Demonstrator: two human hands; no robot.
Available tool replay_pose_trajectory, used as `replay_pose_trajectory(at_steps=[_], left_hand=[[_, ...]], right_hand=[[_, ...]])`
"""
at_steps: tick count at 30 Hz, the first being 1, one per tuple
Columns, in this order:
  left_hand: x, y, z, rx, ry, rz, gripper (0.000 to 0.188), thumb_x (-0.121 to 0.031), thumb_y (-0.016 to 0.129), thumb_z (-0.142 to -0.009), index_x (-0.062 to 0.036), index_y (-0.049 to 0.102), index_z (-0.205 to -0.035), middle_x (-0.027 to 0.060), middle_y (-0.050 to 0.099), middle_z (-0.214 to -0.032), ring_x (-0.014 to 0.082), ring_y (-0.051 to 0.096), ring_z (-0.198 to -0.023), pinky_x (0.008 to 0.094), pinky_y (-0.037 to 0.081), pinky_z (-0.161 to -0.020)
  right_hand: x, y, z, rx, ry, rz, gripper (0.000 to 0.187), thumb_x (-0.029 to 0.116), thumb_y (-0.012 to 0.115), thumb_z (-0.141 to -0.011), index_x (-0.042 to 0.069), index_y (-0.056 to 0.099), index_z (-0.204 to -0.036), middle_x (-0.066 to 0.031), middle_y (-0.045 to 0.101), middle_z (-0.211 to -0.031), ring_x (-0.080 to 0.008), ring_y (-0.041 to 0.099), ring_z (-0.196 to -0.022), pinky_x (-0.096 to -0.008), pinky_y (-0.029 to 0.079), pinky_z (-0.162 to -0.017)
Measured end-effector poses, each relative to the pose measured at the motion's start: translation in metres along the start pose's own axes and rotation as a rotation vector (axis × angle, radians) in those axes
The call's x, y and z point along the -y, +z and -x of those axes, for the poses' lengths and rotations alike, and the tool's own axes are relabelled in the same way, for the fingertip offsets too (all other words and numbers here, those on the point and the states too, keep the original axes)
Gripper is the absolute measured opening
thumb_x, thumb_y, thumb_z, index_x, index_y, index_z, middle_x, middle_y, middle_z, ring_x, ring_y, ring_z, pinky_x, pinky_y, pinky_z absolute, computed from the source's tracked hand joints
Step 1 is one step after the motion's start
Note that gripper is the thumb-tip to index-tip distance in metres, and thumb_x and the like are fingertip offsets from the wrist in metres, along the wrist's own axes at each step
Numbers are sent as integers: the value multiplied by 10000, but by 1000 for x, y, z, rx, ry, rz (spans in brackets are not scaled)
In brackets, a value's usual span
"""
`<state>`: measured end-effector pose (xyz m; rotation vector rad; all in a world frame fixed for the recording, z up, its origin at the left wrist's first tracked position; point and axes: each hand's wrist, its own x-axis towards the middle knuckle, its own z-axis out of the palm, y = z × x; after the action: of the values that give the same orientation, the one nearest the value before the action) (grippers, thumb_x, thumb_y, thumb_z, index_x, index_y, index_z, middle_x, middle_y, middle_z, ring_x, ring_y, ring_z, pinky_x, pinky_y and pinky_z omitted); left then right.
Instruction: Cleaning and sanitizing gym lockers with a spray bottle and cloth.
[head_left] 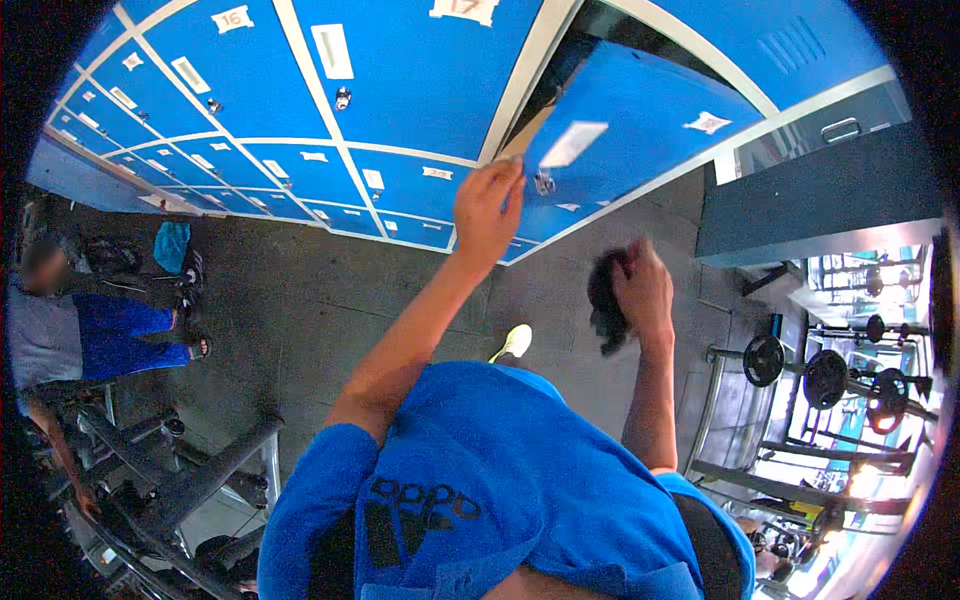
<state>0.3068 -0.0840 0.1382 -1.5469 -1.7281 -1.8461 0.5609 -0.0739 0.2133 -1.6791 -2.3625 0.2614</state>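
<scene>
A blue locker door (640, 120) stands part way open in front of me, with a white label plate and a small metal lock near its edge. My left hand (488, 212) is closed, its fingertips at that door's free edge beside the lock. Behind the door shows a strip of the dark locker inside (560, 62). Lower and to the right, my right hand (645, 290) is closed on a soft black bundle (607, 300) that hangs from it, apart from the lockers. The bundle is blurred, so its exact kind cannot be made out.
Blue lockers (410, 70) run along the front and left. A grey cabinet (810, 190) juts out at right. Weight plates (825, 380) on racks stand beyond it. At left, another person (60, 340) sits near gym equipment (200, 480), with a teal bag (172, 246) on the floor.
</scene>
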Motion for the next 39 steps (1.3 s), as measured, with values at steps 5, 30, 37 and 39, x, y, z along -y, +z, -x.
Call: replay_pose_trajectory(at_steps=[5,30,37,39], left_hand=[[26,21,-29,-30,15,-44,233,-47,728,-833,-58,747,-1065,109,705,-963,294,655,-845,391,527,-749],[49,6,-104,472,237,-528,325,-329,770,-782,-152,663,-1032,53,687,-1079,265,650,-999,455,499,-790],[37,3,-139,439,650,-662,1049,-349,844,-649,-116,334,-1537,39,262,-1633,235,304,-1474,601,269,-1118],[39,6,-144,443,671,-659,1065,-365,848,-641,-103,333,-1535,44,266,-1630,235,290,-1481,611,267,-1116]], right_hand=[[42,11,-63,-201,-365,-289,208,235,634,-929,89,697,-1064,-182,703,-975,-411,669,-925,-480,531,-789],[92,89,-146,-230,-97,-427,254,306,615,-899,85,740,-908,-196,714,-895,-414,687,-838,-500,549,-776],[119,92,-146,-290,169,-350,282,269,562,-848,47,736,-858,-238,702,-928,-453,676,-870,-520,547,-815],[125,94,-148,-296,235,-362,290,270,557,-835,43,737,-856,-233,705,-937,-456,675,-887,-520,547,-826]])
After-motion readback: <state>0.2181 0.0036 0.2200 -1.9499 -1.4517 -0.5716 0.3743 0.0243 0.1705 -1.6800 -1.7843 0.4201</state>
